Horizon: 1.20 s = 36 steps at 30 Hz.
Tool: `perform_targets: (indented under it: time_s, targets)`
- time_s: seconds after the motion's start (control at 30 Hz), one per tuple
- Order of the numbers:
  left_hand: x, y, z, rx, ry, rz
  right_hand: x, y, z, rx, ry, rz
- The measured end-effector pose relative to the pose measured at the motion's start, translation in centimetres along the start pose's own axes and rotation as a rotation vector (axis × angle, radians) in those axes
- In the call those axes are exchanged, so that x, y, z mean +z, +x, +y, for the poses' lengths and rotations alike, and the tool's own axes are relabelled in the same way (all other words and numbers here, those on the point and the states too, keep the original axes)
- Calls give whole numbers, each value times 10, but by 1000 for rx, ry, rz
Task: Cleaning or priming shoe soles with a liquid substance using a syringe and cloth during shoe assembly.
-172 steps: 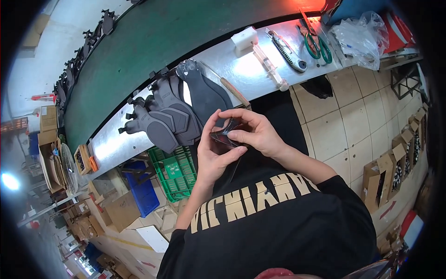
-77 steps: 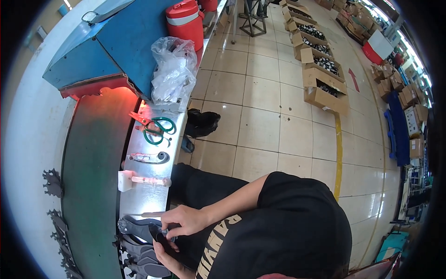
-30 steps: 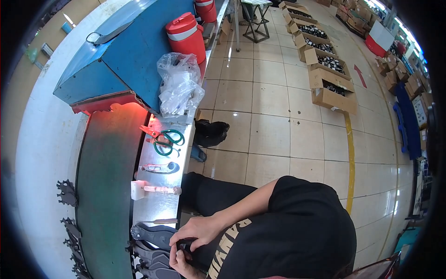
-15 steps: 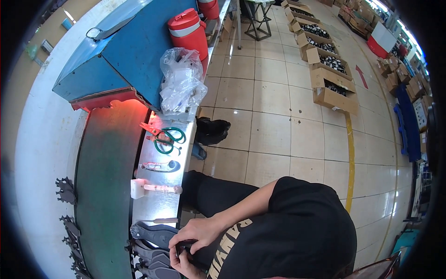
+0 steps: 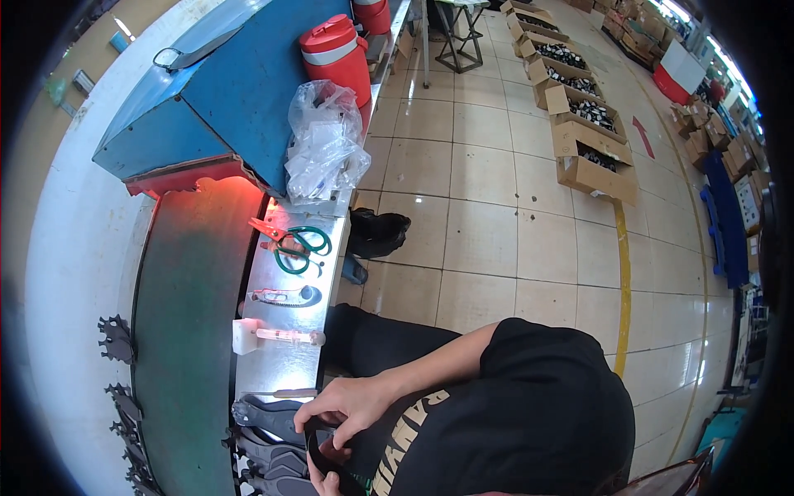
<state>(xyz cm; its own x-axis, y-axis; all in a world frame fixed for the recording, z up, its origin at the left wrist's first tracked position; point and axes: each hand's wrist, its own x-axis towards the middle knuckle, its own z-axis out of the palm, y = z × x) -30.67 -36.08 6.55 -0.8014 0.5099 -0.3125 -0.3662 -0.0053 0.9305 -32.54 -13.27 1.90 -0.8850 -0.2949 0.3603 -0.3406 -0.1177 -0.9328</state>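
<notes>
My right hand (image 5: pixel 351 401) reaches in over my black shirt, with its fingers and thumb curled on a black curved piece (image 5: pixel 313 446). Below it, partly cut off by the lower edge, my left hand (image 5: pixel 324 478) grips the lower part of the same piece. What the piece is does not show. Several dark grey moulded parts (image 5: pixel 269 450) lie beside the hands on the metal ledge. A thin flat tool (image 5: pixel 285 393) rests just beyond them. Farther up the ledge are a clear tube (image 5: pixel 289 336) against a white block (image 5: pixel 245 336), a cutter (image 5: pixel 287 296) and green-handled scissors (image 5: pixel 308 248).
A green conveyor belt (image 5: pixel 186 331) runs under a blue hood (image 5: pixel 223 99) with a red glow. More dark parts (image 5: pixel 117 339) line its far side. A clear plastic bag (image 5: pixel 325 153) and red jug (image 5: pixel 335 62) stand up the ledge. Open cartons (image 5: pixel 595 157) sit on the tiled floor.
My right hand has lifted slightly and its fingers have spread a little wider on the black piece. More of the piece shows between my hands.
</notes>
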Motion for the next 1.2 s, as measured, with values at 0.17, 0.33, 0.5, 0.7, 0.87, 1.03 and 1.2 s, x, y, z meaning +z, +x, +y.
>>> perform_targets:
  time_s: [0.17, 0.33, 0.5, 0.7, 0.87, 1.03, 1.2]
  targets:
    - [-9, 13, -22, -15, -106, 89, 4, 4, 2, 4, -13, 33]
    - [7, 22, -16, 36, -63, 159, 4, 6, 3, -7, -45, 42]
    - [16, 23, -11, 63, -54, 218, 5, 8, 2, 7, -20, -19]
    - [7, 24, -17, 41, -56, 229, 4, 11, 4, -2, -91, -26]
    - [16, 27, -12, 139, -63, 232, 9, 12, 9, 10, -79, -34]
    - [-2, 26, -24, 44, -91, 224, 10, 12, 4, 47, -64, -55]
    - [-11, 24, -30, 31, 16, 199, 13, 12, 15, -25, -51, -11]
